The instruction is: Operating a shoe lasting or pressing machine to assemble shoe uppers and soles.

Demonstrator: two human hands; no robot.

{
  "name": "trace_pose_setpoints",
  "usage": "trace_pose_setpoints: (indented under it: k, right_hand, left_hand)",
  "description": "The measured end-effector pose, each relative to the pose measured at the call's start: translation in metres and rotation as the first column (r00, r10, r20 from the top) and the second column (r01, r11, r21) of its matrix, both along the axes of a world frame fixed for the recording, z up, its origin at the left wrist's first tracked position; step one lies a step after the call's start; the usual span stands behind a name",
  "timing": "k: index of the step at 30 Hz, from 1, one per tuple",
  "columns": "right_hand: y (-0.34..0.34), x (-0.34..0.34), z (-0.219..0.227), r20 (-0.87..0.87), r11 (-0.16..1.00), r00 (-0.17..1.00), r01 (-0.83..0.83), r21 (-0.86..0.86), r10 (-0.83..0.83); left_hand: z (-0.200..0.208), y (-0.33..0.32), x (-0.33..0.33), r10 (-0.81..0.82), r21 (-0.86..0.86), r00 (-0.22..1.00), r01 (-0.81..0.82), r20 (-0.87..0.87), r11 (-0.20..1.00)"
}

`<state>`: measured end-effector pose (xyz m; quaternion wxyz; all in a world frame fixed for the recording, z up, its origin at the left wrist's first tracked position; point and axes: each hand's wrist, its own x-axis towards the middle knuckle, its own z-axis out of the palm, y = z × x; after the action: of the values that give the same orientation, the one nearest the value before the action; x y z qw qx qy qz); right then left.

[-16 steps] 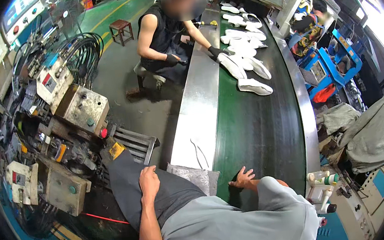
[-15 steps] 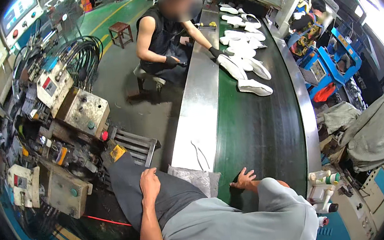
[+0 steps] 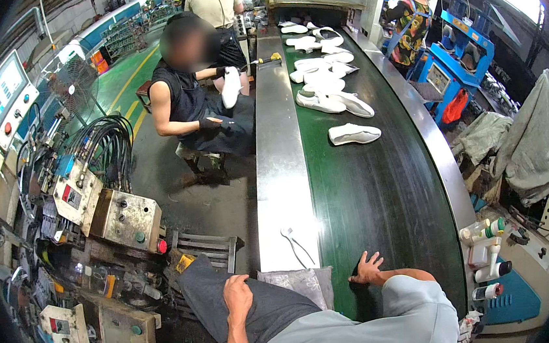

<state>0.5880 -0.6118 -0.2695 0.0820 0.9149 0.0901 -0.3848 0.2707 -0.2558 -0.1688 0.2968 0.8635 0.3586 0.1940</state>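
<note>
My left hand [image 3: 238, 295] rests on my dark trouser leg, fingers lying along the cloth with nothing in them. On the green conveyor belt [image 3: 386, 181], my right hand [image 3: 367, 268] presses down with its fingers spread, holding nothing. The nearest white shoe [image 3: 354, 134] lies on its side farther up the belt, well away from my hand. Behind it, several more white shoes [image 3: 320, 101] sit close together. Pliers [image 3: 297, 246] with pale handles lie on the metal ledge [image 3: 280, 171], just beyond a grey patterned cushion [image 3: 300, 281].
Left of the ledge, a seated co-worker [image 3: 180, 101] in dark gloves holds a white shoe [image 3: 230, 88]. Machinery with control boxes [image 3: 125, 217] stands at my left. Bottles [image 3: 487, 251] stand by the belt's right edge. Another tool [image 3: 271, 59] lies farther along the ledge.
The co-worker has lifted a white shoe off the belt and drawn it back toward their body. My view has shifted; my hands stay on the leg and the belt.
</note>
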Motion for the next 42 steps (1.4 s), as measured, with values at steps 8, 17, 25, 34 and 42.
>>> trace_pose_setpoints:
  k: [8, 17, 25, 34, 42]
  right_hand:
    - [-0.005, -0.005, -0.002, -0.001, 1.0, 1.0, 0.017, 0.015, -0.017]
    - [-0.003, -0.006, -0.007, 0.012, 1.0, 1.0, 0.004, -0.02, -0.004]
    - [-0.008, -0.013, 0.001, 0.0, 1.0, 1.0, -0.019, -0.019, 0.019]
    - [-0.017, -0.017, -0.013, 0.095, 0.999, 0.995, -0.008, 0.032, 0.005]
    - [0.102, 0.13, 0.003, 0.486, 0.694, 0.873, -0.363, 0.622, 0.021]
  left_hand:
    - [-0.001, 0.007, 0.018, -0.005, -0.004, 1.0, 0.005, -0.008, 1.0]
    - [-0.006, 0.014, 0.024, 0.038, -0.037, 0.995, -0.041, -0.089, 0.998]
    - [-0.005, 0.013, 0.023, 0.039, -0.055, 0.993, -0.045, -0.112, 0.997]
    - [0.005, 0.014, 0.052, -0.103, -0.113, 0.932, 0.068, -0.347, 0.991]
    - [-0.014, -0.005, 0.147, -0.357, -0.025, 0.903, 0.362, -0.24, 0.932]
